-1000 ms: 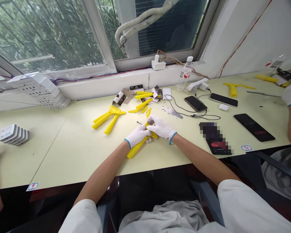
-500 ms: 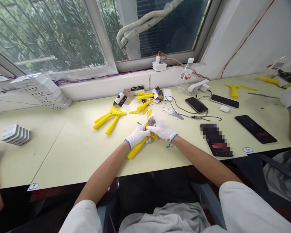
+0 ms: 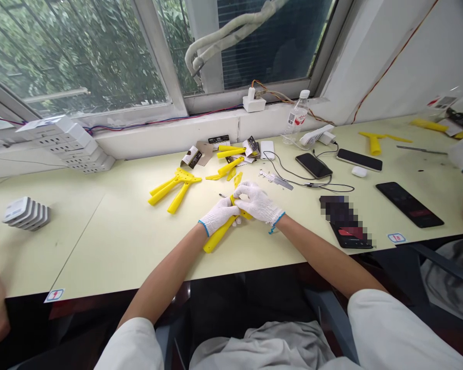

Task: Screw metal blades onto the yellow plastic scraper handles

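Observation:
Both of my hands wear white knitted gloves and meet over a yellow plastic handle piece (image 3: 217,237) near the table's front middle. My left hand (image 3: 220,214) is closed around its upper part, and the lower end sticks out toward me. On the same piece, my right hand (image 3: 257,202) has its fingers bent and pressed together at the top; anything small between them is hidden. Just beyond my fingers lies a small yellow part (image 3: 237,179). A short dark-tipped piece (image 3: 223,196) rests by my left fingertips. To the left lies a yellow two-handled tool (image 3: 177,186).
Behind are more yellow parts (image 3: 230,167) and opened card packaging (image 3: 204,154). Metal strips and small bits (image 3: 277,180) lie right of my hands, near a cable and several phones (image 3: 313,165). A bottle (image 3: 297,121) stands by the wall. Other people's arms show at both sides.
My hands stay on the yellow handle piece, with only a slight shift of the right fingers. The arm at the left edge has moved lower along the table edge.

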`<state>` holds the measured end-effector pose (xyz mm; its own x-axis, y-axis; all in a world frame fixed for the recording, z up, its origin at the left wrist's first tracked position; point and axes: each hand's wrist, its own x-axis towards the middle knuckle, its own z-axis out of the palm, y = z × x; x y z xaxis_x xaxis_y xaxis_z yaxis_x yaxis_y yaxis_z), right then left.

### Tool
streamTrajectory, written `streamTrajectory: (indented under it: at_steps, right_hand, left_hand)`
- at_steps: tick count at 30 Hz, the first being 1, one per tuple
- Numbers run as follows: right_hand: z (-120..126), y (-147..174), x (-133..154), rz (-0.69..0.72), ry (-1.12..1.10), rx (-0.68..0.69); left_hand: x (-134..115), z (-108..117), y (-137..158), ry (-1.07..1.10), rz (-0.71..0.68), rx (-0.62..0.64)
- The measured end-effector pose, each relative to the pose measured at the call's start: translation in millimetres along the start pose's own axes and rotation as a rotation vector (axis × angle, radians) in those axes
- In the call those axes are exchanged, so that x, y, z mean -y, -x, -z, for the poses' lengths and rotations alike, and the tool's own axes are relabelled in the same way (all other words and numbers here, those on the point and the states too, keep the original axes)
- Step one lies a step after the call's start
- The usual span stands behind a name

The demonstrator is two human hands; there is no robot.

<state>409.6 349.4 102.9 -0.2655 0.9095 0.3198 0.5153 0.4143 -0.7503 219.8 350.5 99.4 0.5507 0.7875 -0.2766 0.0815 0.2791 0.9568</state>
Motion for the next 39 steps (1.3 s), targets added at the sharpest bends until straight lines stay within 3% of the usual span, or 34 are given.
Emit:
streamTrajectory:
  at_steps: [12, 19, 39]
  right_hand:
    - [-5.4, -0.4, -0.8, 0.018, 0.129, -0.022]
    - [-12.8, 1.6, -3.9, -0.093, 0.033, -0.08]
    - [6.4, -2.5, 7.0, -0.278, -0.287, 0.17]
  left_hand:
    - [5.5, 0.8, -3.6, -0.083, -0.015, 0.005]
    - [1.9, -1.7, -0.4, -0.085, -0.022, -0.015]
    - [-3.8, 9.2, 3.6, -0.09, 0.012, 0.089]
